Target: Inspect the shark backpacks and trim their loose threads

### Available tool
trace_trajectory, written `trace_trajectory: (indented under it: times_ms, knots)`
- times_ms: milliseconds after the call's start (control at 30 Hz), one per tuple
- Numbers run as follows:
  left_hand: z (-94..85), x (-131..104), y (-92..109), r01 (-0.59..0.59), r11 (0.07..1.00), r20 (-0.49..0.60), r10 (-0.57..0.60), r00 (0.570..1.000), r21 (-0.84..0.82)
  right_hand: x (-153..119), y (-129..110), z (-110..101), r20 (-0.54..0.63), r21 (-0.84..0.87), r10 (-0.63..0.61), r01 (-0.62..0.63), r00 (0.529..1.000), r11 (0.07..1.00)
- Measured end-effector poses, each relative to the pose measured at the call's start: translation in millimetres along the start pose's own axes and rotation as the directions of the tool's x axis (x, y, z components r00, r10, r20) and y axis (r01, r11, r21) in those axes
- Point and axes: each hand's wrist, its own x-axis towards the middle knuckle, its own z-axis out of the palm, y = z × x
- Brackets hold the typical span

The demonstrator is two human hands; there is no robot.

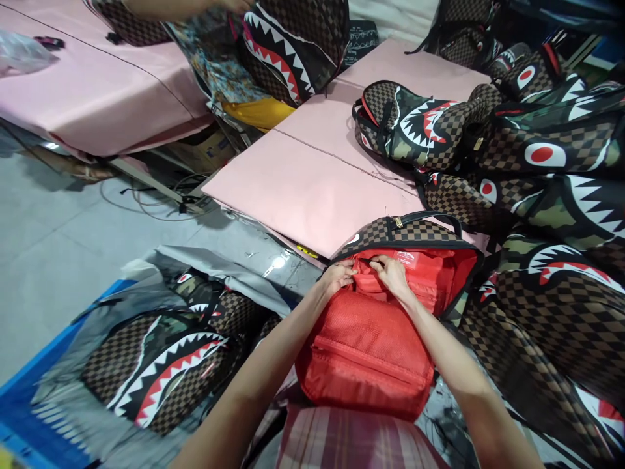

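An unzipped backpack with a red lining [371,332] lies open in front of me, its brown checkered shell and black handle at the far side. Inside it, my left hand [338,276] pinches the red fabric at the left of an inner pocket. Just to the right, my right hand [390,272] has its fingers closed on a dark strip at the pocket's upper edge. A pale label [407,259] shows on the lining behind my right hand.
Checkered shark-mouth backpacks [551,156] are heaped on the right. A blue crate [29,404] lined with grey plastic holds more at the lower left. Pink-covered tables [312,176] stand ahead. Across them, a person [219,65] handles another backpack [297,45].
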Motion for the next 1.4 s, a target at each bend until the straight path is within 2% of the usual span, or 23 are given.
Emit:
trace_trajectory:
  times_ms: [167,433,567,767,1067,1167,1300,1333,1400]
  knots:
    - [-2.1,2,-1,-0.007,1.000,0.016,0.007,1.000,-0.008,-2,-3,1,-0.005,-0.068,-0.057,0.057,0.998,0.996]
    - [-2.2,1,-2,-0.024,1.000,0.042,0.025,0.999,-0.011,0,-1,1,0.018,-0.006,-0.006,0.006,1.000,1.000]
    - [-1.1,0,-2,-0.029,1.000,0.033,0.029,0.999,-0.003,-1,-2,2,-0.008,-0.061,-0.047,0.046,0.999,0.997]
    - [-1.5,0,-2,-0.049,0.999,0.063,0.048,0.997,0.003,-3,-1,0,-0.002,-0.051,-0.040,0.040,0.999,0.998]
    - [-3.5,2,-4,-0.055,0.998,0.060,0.054,0.997,0.010,-3,-2,4,-0.021,-0.096,-0.093,0.091,0.995,0.991]
    - [-2.8,2,-4,-0.054,0.998,0.058,0.053,0.997,0.014,0,0,4,-0.025,-0.025,-0.109,0.108,0.994,0.994]
    - [-1.9,1,-4,-0.054,0.998,0.039,0.053,0.998,0.014,2,5,2,0.004,0.256,-0.100,0.096,0.995,0.962]
    - [-1.8,1,-4,-0.053,0.999,0.035,0.053,0.998,0.013,1,6,1,-0.007,0.288,-0.072,0.071,0.997,0.955]
    - [-1.6,0,-3,-0.050,0.999,0.033,0.049,0.998,0.013,-1,7,-1,-0.043,0.251,-0.012,0.023,0.999,0.968]
